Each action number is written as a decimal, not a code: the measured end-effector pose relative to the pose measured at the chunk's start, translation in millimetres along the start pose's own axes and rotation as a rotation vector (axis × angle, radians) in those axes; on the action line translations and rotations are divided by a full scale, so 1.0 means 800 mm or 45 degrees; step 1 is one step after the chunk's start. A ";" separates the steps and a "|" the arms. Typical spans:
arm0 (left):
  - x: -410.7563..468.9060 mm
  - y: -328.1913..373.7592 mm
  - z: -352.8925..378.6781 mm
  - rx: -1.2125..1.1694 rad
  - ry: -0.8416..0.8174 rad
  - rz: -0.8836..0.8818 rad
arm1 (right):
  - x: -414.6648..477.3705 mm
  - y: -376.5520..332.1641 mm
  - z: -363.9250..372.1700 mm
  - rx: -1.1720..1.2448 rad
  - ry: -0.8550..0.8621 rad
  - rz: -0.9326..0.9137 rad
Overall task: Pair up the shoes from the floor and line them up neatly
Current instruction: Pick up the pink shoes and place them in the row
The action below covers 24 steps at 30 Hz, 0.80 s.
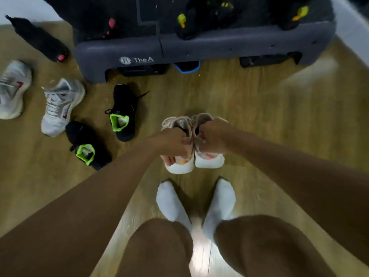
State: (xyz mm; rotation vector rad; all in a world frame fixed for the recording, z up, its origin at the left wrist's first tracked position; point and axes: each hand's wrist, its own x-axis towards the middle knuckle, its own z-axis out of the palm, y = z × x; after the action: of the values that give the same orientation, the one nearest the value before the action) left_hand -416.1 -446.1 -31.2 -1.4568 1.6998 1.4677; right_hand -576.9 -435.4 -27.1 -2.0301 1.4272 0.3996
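Two pale pink-and-white sneakers sit side by side on the wooden floor just ahead of my feet, heels toward me. My left hand [173, 141] grips the collar of the left pink sneaker [179, 165]. My right hand [212, 136] grips the collar of the right pink sneaker [209, 160]. To the left lie two black shoes with neon-green lining, one [123, 112] farther off and one [87, 144] nearer. Two white-grey sneakers with red marks lie further left, one [60, 106] by the black pair and one [13, 89] at the frame's edge.
A dark grey step platform [179, 48] spans the back, with black shoes with yellow and pink marks on top. A black shoe with a pink toe [40, 40] lies at its left. My white-socked feet [195, 202] stand behind the pink pair. A white wall [353, 27] rises at right.
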 end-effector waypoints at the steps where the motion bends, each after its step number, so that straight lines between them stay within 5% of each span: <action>1: -0.036 0.029 -0.012 0.005 -0.027 -0.017 | -0.034 -0.008 -0.030 0.016 0.006 0.020; 5: -0.191 0.142 -0.062 0.089 0.042 0.061 | -0.187 -0.050 -0.164 0.158 -0.066 0.165; 12: -0.446 0.295 -0.071 0.397 0.292 0.336 | -0.427 -0.120 -0.336 0.257 0.182 0.364; 24: -0.638 0.477 0.040 1.028 0.210 0.984 | -0.761 -0.185 -0.329 0.531 0.657 1.034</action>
State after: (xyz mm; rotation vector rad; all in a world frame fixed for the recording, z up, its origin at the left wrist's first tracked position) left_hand -598.3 -257.8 550.8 -0.5003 2.6898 0.7372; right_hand -692.5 -121.7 564.7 -1.1873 2.3997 -0.1271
